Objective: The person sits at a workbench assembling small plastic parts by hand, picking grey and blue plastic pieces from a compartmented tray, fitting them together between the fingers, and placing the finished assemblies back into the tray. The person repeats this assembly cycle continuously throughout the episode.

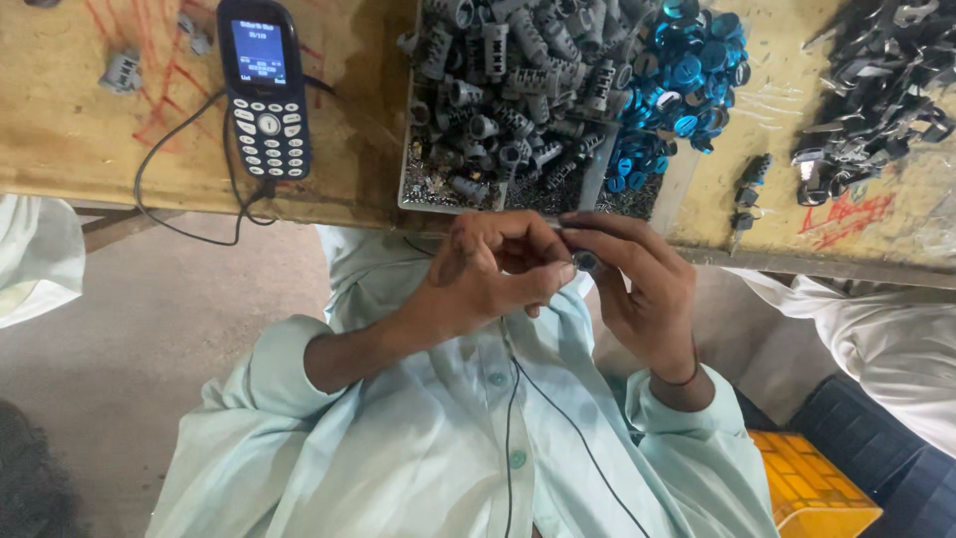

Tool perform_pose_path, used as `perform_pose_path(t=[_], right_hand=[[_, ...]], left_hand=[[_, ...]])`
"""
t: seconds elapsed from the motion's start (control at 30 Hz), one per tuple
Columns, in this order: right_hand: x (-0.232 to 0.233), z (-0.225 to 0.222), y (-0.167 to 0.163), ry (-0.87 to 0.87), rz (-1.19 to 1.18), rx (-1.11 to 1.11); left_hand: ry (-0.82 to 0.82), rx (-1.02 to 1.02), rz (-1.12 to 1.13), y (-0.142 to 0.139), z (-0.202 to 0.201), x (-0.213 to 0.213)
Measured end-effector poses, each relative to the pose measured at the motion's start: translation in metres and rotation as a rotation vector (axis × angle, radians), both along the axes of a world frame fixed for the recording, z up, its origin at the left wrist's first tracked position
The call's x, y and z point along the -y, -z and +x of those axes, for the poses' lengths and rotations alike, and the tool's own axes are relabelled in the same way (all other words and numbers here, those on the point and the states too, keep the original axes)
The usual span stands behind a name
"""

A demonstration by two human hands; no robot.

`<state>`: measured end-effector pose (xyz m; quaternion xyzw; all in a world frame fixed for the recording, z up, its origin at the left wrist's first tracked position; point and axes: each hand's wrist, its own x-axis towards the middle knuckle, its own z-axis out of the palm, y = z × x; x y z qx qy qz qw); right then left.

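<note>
My left hand [488, 274] and my right hand [642, 294] meet just below the table's front edge, above my lap. Pinched between the fingertips of both is a small grey round metal part [586, 261]. My left thumb and forefinger press on it from the left, and my right fingers curl around it from the right. Directly beyond my hands, a tray [413, 194] on the wooden table [80, 130] holds a heap of grey ribbed cylinder parts [498, 90]. A pile of shiny blue round caps [682, 70] lies next to them.
A dark keypad phone [264, 90] with a black cable lies on the table at the left. A heap of dark metal pieces [876, 80] sits at the far right. A yellow crate [812, 488] stands on the floor at the lower right. White-clothed people sit on both sides.
</note>
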<state>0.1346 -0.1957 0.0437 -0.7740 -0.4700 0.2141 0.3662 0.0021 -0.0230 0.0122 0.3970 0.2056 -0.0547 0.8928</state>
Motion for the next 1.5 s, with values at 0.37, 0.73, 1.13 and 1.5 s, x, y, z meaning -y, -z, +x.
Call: perform_pose_path(t=[0.37,0.73,1.13,1.5], right_hand=[[-0.009,0.007,-0.009,-0.106,0.148,0.212],[-0.006,0.002,-0.012,-0.112,0.189,0.196],[-0.009,0.017,-0.02,0.225,-0.256,0.296],[-0.004,0.039,0.008,0.17,-0.365,0.511]], left_hand=[[-0.069,-0.007,0.228,-0.015,-0.005,-0.005],[-0.066,0.038,0.4,-0.027,-0.002,-0.012],[-0.248,0.382,0.916,-0.011,-0.009,0.011],[-0.098,0.569,0.977,0.01,-0.001,0.011]])
